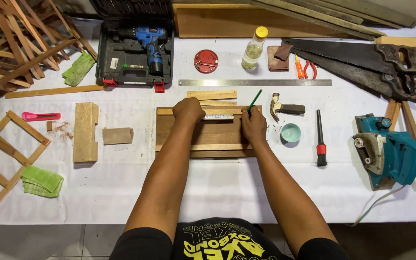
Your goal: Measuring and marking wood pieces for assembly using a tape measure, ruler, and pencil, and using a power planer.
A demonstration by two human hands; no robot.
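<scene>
Now: left hand (188, 110) pressing ruler (219, 116) | right hand (253, 126) gripping pencil (254, 100) | drill (149, 41) in case (106, 58)

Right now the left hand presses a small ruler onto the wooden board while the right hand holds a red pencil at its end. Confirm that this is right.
Not quite: the pencil is green, not red. The head view shows the left hand pressing the small ruler onto the wooden board while the right hand holds the green pencil at the ruler's end.
</scene>
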